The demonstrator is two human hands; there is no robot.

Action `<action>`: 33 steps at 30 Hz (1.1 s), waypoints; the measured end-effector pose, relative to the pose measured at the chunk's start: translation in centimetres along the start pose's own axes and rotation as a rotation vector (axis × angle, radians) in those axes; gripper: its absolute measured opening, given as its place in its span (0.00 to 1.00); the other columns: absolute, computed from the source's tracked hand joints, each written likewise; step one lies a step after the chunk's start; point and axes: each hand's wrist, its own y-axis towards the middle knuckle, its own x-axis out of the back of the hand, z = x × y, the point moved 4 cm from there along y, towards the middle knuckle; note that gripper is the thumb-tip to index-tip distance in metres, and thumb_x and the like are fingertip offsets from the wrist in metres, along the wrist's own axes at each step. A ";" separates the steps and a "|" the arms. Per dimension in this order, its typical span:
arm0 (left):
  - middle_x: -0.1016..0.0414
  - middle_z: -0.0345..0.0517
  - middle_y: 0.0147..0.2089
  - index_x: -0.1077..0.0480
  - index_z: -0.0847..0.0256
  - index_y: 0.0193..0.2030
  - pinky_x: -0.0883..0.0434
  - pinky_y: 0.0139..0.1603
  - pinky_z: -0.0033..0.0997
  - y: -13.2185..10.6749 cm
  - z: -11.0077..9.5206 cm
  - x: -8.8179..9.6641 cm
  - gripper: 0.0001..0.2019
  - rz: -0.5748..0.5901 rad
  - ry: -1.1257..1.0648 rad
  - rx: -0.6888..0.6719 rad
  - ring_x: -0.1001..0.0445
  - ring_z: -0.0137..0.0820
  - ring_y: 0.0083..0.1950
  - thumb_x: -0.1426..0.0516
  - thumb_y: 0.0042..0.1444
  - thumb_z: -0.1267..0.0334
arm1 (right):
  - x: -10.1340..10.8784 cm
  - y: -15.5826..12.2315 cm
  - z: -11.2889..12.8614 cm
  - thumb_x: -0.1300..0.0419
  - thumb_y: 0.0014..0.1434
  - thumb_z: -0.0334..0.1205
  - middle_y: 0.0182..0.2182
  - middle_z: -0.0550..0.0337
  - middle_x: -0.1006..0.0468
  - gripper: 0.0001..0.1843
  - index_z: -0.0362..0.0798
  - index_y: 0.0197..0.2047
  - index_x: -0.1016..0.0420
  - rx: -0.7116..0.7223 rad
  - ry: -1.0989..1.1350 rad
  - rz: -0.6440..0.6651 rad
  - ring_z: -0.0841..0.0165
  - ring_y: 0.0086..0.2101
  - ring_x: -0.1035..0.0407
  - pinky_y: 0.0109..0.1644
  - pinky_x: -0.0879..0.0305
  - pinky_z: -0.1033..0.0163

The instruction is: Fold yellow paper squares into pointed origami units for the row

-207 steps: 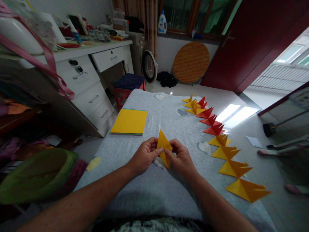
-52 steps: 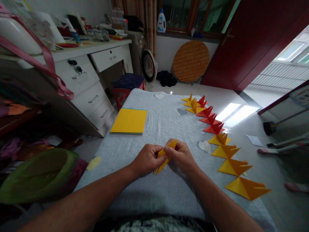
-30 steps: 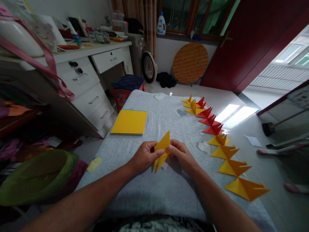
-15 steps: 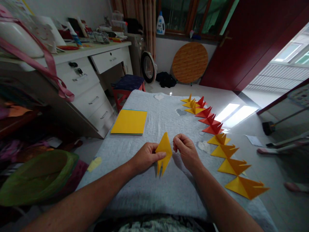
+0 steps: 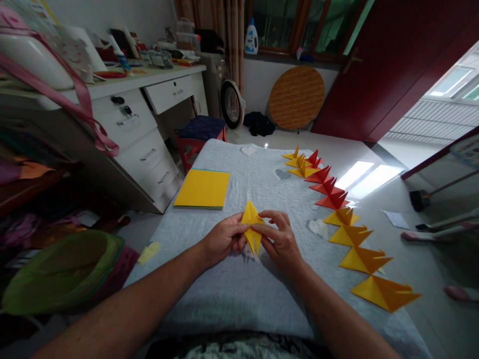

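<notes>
A folded yellow paper piece with a pointed top and two thin prongs below is held between both hands over the grey cloth-covered table. My left hand pinches its left side. My right hand grips its right side, fingers laid across the fold. A stack of yellow paper sheets lies flat to the far left. A row of several finished folded pieces, yellow and red, runs along the table's right edge.
A white desk with drawers stands at the left. A green bag sits at the lower left. A red stool is beyond the table's far end, and a round wooden board leans on the far wall.
Half a second ago only my left hand held the piece, upright, with my right hand apart. My right hand has come back onto it and the piece sits lower between both hands.
</notes>
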 end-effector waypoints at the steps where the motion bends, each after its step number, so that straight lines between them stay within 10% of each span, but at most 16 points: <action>1: 0.36 0.30 0.20 0.36 0.62 0.50 0.47 0.19 0.21 -0.1 -0.1 0.0 0.21 -0.010 0.026 -0.002 0.45 0.21 0.16 0.40 0.54 0.53 | 0.2 0.1 0.0 0.42 0.62 0.30 0.48 0.54 0.26 0.18 0.60 0.47 0.19 -0.010 0.019 -0.015 0.59 0.48 0.35 0.48 0.33 0.52; 6: 0.37 0.33 0.28 0.41 0.57 0.64 0.39 0.30 0.24 -1.6 -2.4 0.4 0.27 -0.204 0.381 -0.286 0.39 0.25 0.27 0.44 0.61 0.51 | 0.8 0.5 -0.4 0.41 0.63 0.35 0.35 0.57 0.22 0.09 0.55 0.40 0.19 -0.193 0.227 -0.026 0.63 0.38 0.30 0.44 0.34 0.56; 11: 0.29 0.47 0.49 0.29 0.58 0.53 0.34 0.53 0.34 -2.7 -3.8 -0.8 0.22 -0.130 0.726 -0.516 0.32 0.37 0.49 0.36 0.53 0.52 | 0.0 0.2 -1.2 0.38 0.62 0.45 0.32 0.59 0.24 0.07 0.52 0.35 0.21 -0.459 0.564 0.006 0.65 0.34 0.31 0.41 0.34 0.60; 17: 0.34 0.38 0.28 0.30 0.62 0.28 0.36 0.37 0.27 -1.8 -2.6 -0.9 0.15 -0.169 0.697 -0.385 0.34 0.29 0.32 0.40 0.59 0.53 | -0.7 0.0 -1.1 0.34 0.58 0.47 0.28 0.63 0.27 0.10 0.50 0.33 0.23 -0.565 0.713 0.016 0.69 0.30 0.35 0.36 0.37 0.64; 33: 0.30 0.39 0.27 0.25 0.64 0.31 0.37 0.32 0.24 -1.1 -1.3 -1.5 0.14 -0.058 0.653 -0.296 0.34 0.26 0.30 0.40 0.59 0.54 | -1.0 0.1 -1.4 0.36 0.59 0.49 0.25 0.64 0.31 0.14 0.48 0.29 0.28 -0.613 0.747 0.013 0.71 0.27 0.38 0.32 0.42 0.65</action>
